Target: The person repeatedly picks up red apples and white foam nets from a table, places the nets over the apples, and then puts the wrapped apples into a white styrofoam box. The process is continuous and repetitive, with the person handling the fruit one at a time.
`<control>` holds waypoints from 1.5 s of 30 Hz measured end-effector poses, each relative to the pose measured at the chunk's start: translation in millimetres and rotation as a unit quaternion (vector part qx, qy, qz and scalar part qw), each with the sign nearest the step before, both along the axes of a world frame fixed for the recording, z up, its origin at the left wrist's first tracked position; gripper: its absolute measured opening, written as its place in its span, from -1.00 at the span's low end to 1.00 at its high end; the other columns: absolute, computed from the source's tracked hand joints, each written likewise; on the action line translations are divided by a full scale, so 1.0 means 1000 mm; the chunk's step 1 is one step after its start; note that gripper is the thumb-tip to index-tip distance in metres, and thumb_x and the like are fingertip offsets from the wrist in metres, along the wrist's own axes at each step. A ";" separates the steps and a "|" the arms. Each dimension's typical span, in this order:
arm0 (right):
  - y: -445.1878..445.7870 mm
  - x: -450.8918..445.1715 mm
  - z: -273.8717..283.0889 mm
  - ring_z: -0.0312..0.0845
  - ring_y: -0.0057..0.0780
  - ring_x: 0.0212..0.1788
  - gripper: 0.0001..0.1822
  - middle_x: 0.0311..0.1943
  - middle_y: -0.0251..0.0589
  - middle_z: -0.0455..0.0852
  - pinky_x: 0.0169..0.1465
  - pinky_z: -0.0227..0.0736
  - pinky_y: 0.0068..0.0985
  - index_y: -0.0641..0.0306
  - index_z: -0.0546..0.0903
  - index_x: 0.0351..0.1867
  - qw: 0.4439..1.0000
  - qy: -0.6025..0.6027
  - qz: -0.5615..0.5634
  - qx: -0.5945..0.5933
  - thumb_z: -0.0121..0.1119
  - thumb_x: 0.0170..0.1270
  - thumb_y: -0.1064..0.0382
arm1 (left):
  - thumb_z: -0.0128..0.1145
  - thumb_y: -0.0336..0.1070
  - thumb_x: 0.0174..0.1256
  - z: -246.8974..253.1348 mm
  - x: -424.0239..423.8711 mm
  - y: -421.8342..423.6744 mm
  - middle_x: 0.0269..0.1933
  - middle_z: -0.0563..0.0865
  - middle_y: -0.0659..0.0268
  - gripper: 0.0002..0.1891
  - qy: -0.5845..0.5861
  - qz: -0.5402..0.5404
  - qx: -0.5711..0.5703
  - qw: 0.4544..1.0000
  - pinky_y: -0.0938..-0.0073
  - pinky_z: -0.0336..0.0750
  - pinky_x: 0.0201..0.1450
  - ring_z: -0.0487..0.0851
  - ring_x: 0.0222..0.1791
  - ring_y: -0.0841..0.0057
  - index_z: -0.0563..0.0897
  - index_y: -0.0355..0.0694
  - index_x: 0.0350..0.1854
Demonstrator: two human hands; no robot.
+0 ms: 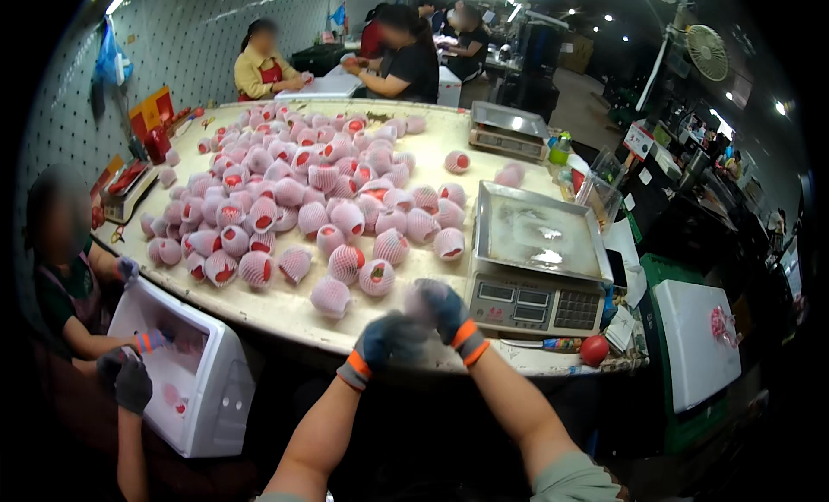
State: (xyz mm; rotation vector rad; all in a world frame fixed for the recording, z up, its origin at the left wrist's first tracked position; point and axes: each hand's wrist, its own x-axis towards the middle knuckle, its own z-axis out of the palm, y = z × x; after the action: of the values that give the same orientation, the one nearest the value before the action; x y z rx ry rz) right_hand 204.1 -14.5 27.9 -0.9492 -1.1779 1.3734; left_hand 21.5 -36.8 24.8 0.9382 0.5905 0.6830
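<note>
My left hand [381,346], in a dark glove with an orange and grey cuff, is at the near table edge, blurred by motion. My right hand [447,311], gloved the same way, is just right of it and a little higher. A blurred pale pink thing, perhaps a foam fruit net, shows at the fingers of my right hand; I cannot tell how either hand grips. Just beyond lie red round fruits in pink foam nets, the nearest being one netted fruit [331,297] and another [376,277]. A large pile of netted fruits [291,191] covers the table's middle and left.
A digital scale [544,236] with a metal tray stands at right, a second scale [508,130] behind it. A knife [541,344] and a bare red fruit [594,350] lie at the near right edge. Co-workers' gloved hands are at a white foam box [223,385] on the left.
</note>
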 end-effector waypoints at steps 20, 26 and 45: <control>0.019 -0.043 -0.012 0.61 -0.31 -0.25 -0.51 -0.22 -0.06 0.65 -0.24 0.52 -0.44 0.37 0.54 -0.09 0.972 0.174 -0.055 -0.151 -0.02 0.28 -0.08 | -0.09 0.03 0.35 0.025 -0.021 -0.001 -0.27 0.66 0.13 -0.51 -0.153 0.230 0.021 0.961 0.59 0.49 -0.44 0.63 -0.44 0.50 0.44 -0.34 0.05; -0.028 -0.065 -0.040 0.59 -0.46 -0.40 -0.67 -0.36 -0.17 0.66 -0.31 0.52 -0.56 0.35 0.56 -0.11 0.992 -0.090 -0.001 -0.083 0.02 0.30 0.11 | -0.10 -0.09 0.40 0.042 -0.095 -0.050 -0.22 0.68 0.15 -0.59 -0.011 0.304 0.096 0.948 0.56 0.53 -0.29 0.64 -0.39 0.52 0.46 -0.34 0.09; -0.046 -0.092 -0.025 0.51 -0.62 -0.36 -0.73 -0.41 -0.31 0.66 -0.21 0.44 -0.65 0.40 0.62 -0.16 0.942 -0.332 -0.045 0.007 0.10 0.29 0.21 | 0.22 -0.04 0.00 -0.081 -0.439 0.010 0.03 0.59 0.10 -0.33 0.681 0.189 0.168 0.687 0.42 0.48 -0.05 0.58 -0.12 0.30 0.41 -0.32 0.16</control>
State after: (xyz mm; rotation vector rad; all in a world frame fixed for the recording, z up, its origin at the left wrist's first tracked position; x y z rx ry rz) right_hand 112.4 -60.9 3.2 -1.5022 -1.6069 0.9861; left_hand -417.3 -26.4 -55.8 1.6491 2.0950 0.3230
